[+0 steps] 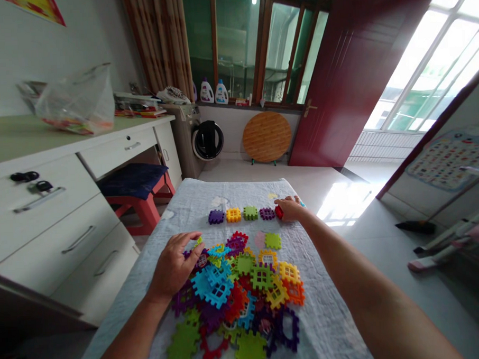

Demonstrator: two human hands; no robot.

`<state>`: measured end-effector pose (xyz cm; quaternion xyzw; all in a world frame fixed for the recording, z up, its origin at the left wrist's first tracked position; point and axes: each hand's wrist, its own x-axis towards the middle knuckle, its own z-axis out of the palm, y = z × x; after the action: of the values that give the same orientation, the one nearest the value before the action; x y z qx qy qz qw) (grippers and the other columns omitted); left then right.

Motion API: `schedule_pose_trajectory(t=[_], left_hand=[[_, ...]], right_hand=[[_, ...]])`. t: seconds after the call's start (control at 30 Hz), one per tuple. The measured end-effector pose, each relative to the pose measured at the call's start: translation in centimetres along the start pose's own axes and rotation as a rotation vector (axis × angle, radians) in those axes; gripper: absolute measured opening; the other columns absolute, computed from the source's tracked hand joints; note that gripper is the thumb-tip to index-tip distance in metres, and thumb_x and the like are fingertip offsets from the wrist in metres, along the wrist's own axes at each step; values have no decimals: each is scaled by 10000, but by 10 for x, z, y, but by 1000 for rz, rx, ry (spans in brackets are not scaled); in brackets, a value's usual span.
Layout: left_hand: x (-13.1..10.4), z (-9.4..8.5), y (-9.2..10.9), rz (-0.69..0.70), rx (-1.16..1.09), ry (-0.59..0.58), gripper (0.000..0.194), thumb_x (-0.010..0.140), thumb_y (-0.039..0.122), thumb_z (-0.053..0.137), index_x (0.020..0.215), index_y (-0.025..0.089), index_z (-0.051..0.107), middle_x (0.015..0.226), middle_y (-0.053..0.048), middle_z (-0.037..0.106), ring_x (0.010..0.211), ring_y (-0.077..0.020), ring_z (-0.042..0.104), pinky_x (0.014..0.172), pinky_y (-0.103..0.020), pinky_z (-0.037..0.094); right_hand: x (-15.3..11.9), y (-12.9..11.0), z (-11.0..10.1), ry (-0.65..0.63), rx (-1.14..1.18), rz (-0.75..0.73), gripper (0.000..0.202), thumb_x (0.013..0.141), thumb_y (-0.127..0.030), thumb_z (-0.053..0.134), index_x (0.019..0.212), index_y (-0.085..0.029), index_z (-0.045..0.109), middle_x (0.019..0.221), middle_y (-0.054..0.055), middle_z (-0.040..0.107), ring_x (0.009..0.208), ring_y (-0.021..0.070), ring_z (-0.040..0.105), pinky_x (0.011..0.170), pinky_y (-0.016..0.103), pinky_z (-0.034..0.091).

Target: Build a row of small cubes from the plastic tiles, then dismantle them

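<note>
My right hand (290, 208) reaches to the right end of a row of blocks, its fingers closed on a red plastic block (279, 212). To its left in the row stand a purple lattice block (267, 214), a green block (250, 213), a yellow block (233, 215) and a dark purple block (216, 217). My left hand (175, 264) is at the left edge of a loose pile of interlocking plastic pieces, thumb and fingers apart. A small yellow-green piece (200, 240) shows by its fingertips. Blue pieces (214, 284) lie on top of the pile.
The blocks lie on a table with a pale blue cloth (154, 326). A single green piece (273, 241) lies between row and pile. To the left stand a white desk (65, 182) and a red stool (143, 205). A round wooden board (267, 137) leans against the far wall.
</note>
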<state>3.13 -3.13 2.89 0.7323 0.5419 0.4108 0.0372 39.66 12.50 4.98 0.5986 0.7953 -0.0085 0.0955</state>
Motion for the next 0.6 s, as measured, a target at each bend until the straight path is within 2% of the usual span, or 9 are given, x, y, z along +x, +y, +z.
schedule_pose_trajectory(t=[0.33,0.5,0.6], left_hand=[[0,-1,0,-8,1,-1,288,862,429,527,1000,201,635,1006,-68,689,990,-235,619,914,-382,478],[0,-3,2,-20,-9,-3,282,862,426,530,1006,206,635,1019,-63,689,1006,-237,614,930,-388,470],[0,-2,4,-16,-20,-50,296,857,435,544,1018,204,637,1037,-67,682,1027,-240,603,940,-388,464]], right_hand=[[-1,-2,1,8,3,12,698,643,-165,638,1313,-257,466,1281,93,581,1260,350,374,1052,606,118],[-22,-16,-14,159,63,-1,734,670,-247,655,1368,-248,427,1366,103,511,1292,359,318,1061,572,103],[-46,-40,-20,243,182,-107,634,718,-294,629,1332,-246,480,1322,86,553,1234,332,393,1041,489,216]])
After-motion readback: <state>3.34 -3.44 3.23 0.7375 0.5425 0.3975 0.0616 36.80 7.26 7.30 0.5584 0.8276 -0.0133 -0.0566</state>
